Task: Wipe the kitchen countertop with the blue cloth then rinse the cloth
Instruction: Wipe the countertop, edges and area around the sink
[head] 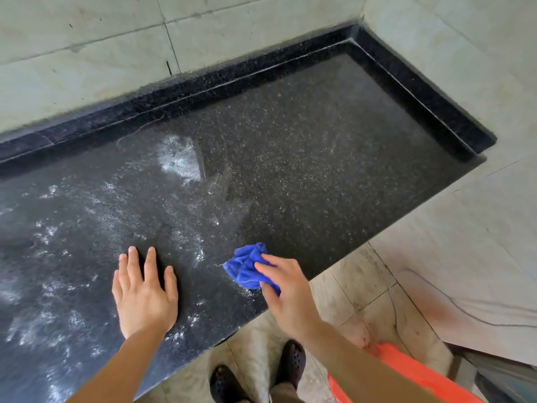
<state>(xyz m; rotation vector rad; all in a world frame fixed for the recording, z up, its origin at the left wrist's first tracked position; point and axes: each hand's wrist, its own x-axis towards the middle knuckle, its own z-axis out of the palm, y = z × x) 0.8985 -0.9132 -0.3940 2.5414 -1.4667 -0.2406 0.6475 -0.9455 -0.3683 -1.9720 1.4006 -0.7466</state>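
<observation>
1. Blue cloth (247,269), bunched into a wad, sits on the dark speckled surface (319,170) close to its near edge, right of centre. The wipe would likely go best with the wad pressed flatter and drawn in overlapping strokes leftward through the white smears, keeping it from slipping off the near edge.
2. The right hand (286,289) grips the wad, fingers curled over its top and thumb against its near side.
3. The left hand (145,292) lies palm down on the surface, left of the cloth and apart from it, fingers straight and slightly spread, holding nothing.
4. White residue (181,159) blotches the far middle and streaks the left half; the right half looks cleaner.
5. Past the near edge, dark perforated shoes (290,362) stand on a tiled floor (363,292).
</observation>
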